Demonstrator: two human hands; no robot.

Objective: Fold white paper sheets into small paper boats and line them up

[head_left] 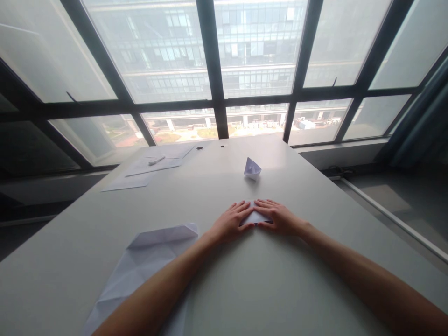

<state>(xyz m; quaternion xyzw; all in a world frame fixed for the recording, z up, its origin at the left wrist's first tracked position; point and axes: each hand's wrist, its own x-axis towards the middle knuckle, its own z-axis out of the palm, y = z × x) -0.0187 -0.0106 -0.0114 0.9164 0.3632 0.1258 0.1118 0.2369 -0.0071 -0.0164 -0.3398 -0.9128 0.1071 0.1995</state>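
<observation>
Partly beneath outstretched, unclenched left and right fingers (246,213) lies folded white paper (256,217)

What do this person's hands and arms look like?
The left hand and right hand are slim and bare, without gloves or visible rings. The left forearm and right forearm show no sleeves, watches, cables or clear markings.

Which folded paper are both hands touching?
The small flat piece under left hand and right hand; the peaked piece stands beyond them, the large creased sheet left.
</observation>
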